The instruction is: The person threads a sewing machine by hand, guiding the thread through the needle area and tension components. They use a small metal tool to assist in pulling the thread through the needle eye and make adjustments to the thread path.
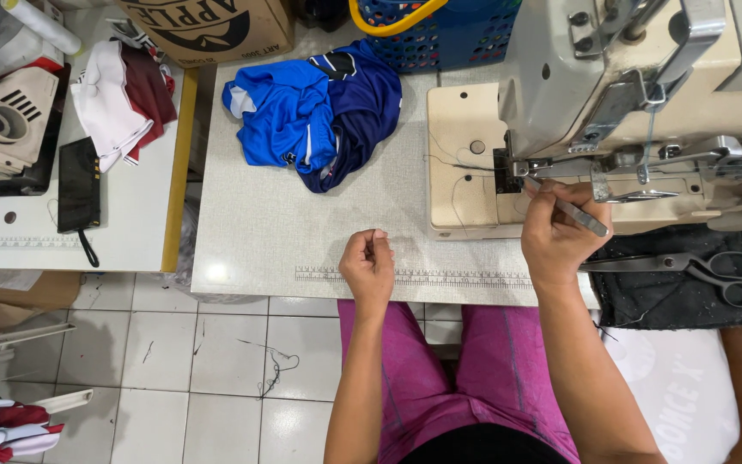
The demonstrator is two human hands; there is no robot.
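My right hand (557,234) grips thin metal tweezers (579,213), their tip pointed at the needle area of the cream sewing machine (560,77). Over the grey table (259,232), just above the printed ruler strip (440,277), my left hand (368,265) has its fingers pinched together; it seems to hold a fine thread, too thin to see clearly. A thin dark thread runs across the machine bed (461,185) toward the needle.
A crumpled blue garment (315,112) lies at the table's far side. A blue basket (440,30) and a cardboard box (208,26) stand behind it. Scissors (697,265) rest on dark cloth at right. On the left are a second table, another machine (2,120), folded cloth and a black pouch (79,185).
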